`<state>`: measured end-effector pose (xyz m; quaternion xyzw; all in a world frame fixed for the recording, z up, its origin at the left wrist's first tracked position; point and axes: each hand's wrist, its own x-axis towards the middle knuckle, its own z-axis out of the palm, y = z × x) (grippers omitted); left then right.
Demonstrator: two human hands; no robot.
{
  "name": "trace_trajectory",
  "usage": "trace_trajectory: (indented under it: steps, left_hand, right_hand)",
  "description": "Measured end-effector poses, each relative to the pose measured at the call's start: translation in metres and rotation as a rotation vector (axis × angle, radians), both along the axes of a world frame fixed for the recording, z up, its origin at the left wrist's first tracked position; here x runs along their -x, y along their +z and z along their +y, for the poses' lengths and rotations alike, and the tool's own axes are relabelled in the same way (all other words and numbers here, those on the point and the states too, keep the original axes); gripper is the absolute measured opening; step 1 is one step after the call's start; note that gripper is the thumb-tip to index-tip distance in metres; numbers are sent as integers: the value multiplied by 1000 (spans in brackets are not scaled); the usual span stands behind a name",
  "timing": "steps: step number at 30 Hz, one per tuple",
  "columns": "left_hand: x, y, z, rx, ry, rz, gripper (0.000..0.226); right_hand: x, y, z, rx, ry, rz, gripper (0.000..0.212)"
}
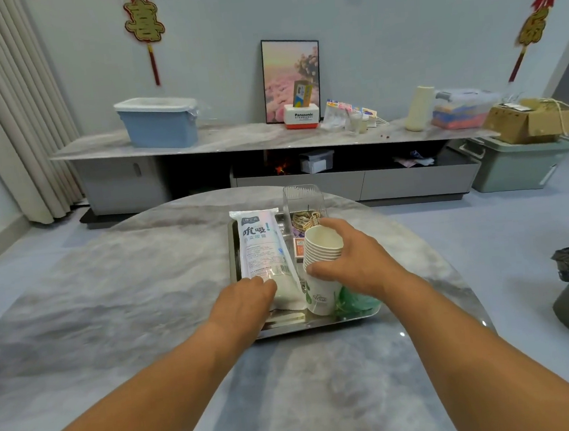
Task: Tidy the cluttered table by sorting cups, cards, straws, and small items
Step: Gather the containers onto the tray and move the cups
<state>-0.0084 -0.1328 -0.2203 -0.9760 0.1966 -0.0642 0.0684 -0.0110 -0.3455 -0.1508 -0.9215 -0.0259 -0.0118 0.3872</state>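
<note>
Holding the stack of cups (321, 263) with my right hand (352, 261), I have my thumb on its near side and my fingers curled round the far side, just under the rim of the top cup. The stack stands a little tilted on the tray (320, 324), in its right part. My left hand (245, 297) rests on the near end of the straw pack (265, 251); its fingers lie bent over the white bag, but I cannot tell if they grasp it or only press it. The pack lies flat along the left part of the tray, touching the cups at its near end. Behind the cups a small orange box (299, 246) lies on the tray, and farther back a clear container (304, 201) stands with some brown small items inside. Just right of the cups, under my wrist, there is something green (356, 300). The tray sits in the middle of the round grey table (111, 299).
</note>
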Motion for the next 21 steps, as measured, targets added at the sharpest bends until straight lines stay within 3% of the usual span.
trace_trajectory:
  steps: [3, 6, 9, 14, 16, 19, 21]
  left_hand:
    - [-6, -7, -2, 104, -112, -150, 32]
    - [-12, -7, -18, 132, -104, 78, 69]
    - [-24, -6, -38, 89, -2, 276, 62]
    - [-26, -17, -51, 48, 36, 141, 52]
    - [-21, -17, -47, 228, -8, 41, 41]
    - [-8, -11, -36, 793, -21, -81, 7]
    - [3, -4, -33, 1048, -9, -90, 17]
  right_hand:
    - [-1, 3, -1, -3, -24, -14, 86]
    - [-2, 4, -1, 17, -34, -39, 85]
    - [-5, 5, -1, 36, -53, -50, 87]
    - [-7, 4, -2, 42, -43, -50, 87]
    - [-8, 5, -5, 26, -48, -48, 88]
    - [-9, 5, -8, 8, -45, -55, 89]
    - [-7, 5, -6, 4, -30, -54, 90]
